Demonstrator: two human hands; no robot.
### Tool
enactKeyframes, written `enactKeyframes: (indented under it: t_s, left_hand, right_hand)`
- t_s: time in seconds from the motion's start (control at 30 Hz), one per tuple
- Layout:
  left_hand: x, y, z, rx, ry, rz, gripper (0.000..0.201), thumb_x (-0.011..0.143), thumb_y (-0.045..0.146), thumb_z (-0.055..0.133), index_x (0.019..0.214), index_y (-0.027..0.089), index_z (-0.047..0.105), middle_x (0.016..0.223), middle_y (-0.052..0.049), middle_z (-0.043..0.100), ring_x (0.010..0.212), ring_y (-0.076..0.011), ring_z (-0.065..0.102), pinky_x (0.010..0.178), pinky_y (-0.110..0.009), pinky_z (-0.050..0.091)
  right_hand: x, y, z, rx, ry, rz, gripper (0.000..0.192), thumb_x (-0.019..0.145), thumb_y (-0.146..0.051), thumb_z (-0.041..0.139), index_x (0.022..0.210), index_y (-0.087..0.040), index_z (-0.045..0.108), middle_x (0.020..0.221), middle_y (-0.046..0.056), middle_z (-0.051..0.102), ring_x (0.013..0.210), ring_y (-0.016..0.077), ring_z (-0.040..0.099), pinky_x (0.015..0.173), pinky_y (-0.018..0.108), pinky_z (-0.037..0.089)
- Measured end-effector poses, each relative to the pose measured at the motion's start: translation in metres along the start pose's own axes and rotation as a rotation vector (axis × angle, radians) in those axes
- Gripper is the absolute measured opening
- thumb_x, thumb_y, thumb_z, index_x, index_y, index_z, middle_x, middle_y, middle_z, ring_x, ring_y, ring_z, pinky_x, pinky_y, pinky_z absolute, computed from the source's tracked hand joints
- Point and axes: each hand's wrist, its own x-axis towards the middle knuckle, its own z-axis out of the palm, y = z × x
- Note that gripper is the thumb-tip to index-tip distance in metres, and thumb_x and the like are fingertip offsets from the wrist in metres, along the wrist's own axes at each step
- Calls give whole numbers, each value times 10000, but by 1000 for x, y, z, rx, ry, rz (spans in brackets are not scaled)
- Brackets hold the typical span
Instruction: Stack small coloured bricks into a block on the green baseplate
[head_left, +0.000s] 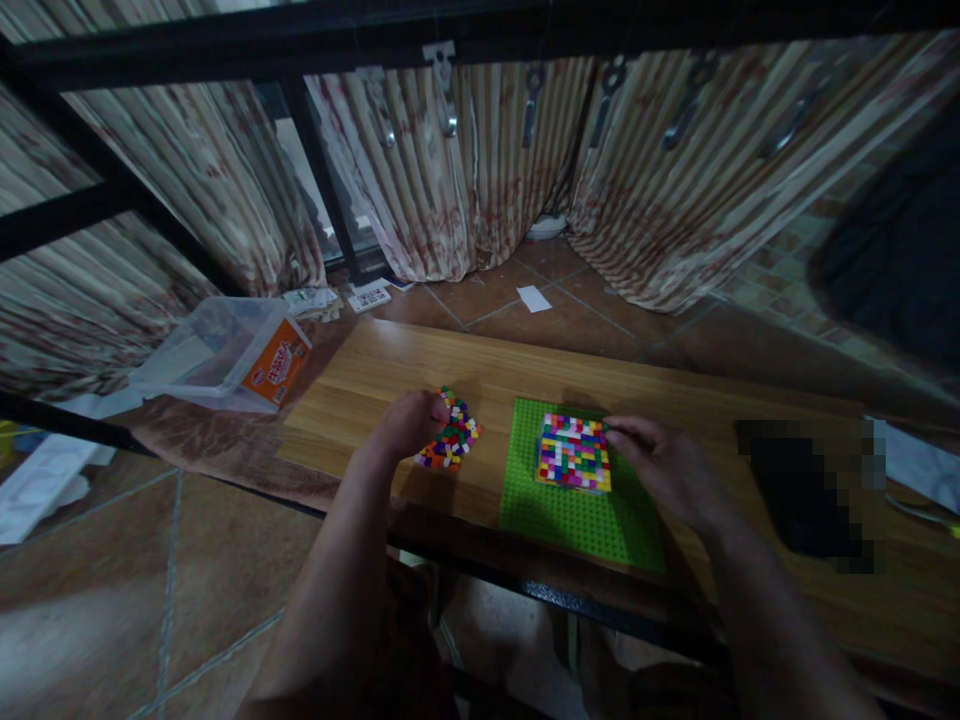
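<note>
A block of many-coloured toy bricks [574, 452] stands on a green studded baseplate [585, 530] on the wooden table. At the block's far right corner is my right hand [664, 462], thumb and fingertips pinched together around what looks like a small green brick [606, 426]. A loose pile of small coloured bricks [459, 435] lies left of the baseplate. Over its left edge my left hand [411, 424] reaches in with fingers curled together. Its fingertips are partly hidden, and I cannot make out what they hold.
The wooden table [360, 385] is long and narrow. A dark, pixelated flat object [810, 490] lies at its right. Beyond the left end stands a clear plastic bin [217, 350] with an orange label. Papers [534, 298] lie on the tiled floor below striped curtains [450, 190].
</note>
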Motion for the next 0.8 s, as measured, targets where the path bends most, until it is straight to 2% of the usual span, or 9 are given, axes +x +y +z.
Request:
enactKeyframes:
  t_s: [0.17, 0.3, 0.4, 0.57, 0.8]
  left_hand:
    - [3, 16, -1, -190, 32, 75, 80, 710, 160, 591, 716, 174, 670, 662, -11, 672, 630, -145, 609, 597, -223, 460]
    - [6, 52, 14, -460, 19, 187, 67, 773, 195, 583, 784, 164, 642, 684, -1, 661, 631, -126, 604, 594, -218, 468]
    - [6, 83, 32, -566, 45, 242, 76, 815, 210, 582, 819, 171, 647, 770, -13, 680, 713, -134, 632, 673, -242, 498]
    - [3, 113, 55, -564, 136, 314, 74, 841, 205, 598, 844, 194, 671, 861, -30, 684, 839, -155, 641, 800, -281, 506]
    - [2, 120, 68, -471, 233, 324, 79, 814, 155, 625, 828, 209, 681, 946, -42, 674, 969, -188, 619, 919, -344, 478]
  right_hand:
    - [0, -4, -1, 32, 40, -3, 324, 868, -439, 538, 1053, -235, 709, 1043, 69, 740, 874, 240, 690, 755, 382, 537]
    - [0, -9, 0, 122, 88, -23, 298, 876, -408, 530, 1035, -234, 712, 1051, 60, 739, 944, 233, 682, 839, 395, 527]
    - [-1, -13, 1, 159, 93, -4, 279, 868, -392, 543, 1022, -235, 714, 1043, 53, 742, 932, 224, 684, 850, 391, 525]
    - [-1, -13, 1, 153, 79, 5, 273, 867, -382, 542, 1008, -227, 717, 1022, 60, 746, 886, 225, 686, 775, 371, 534]
    - [-2, -13, -3, 157, 60, -8, 268, 876, -378, 537, 1016, -228, 710, 1036, 55, 743, 906, 226, 683, 794, 374, 528]
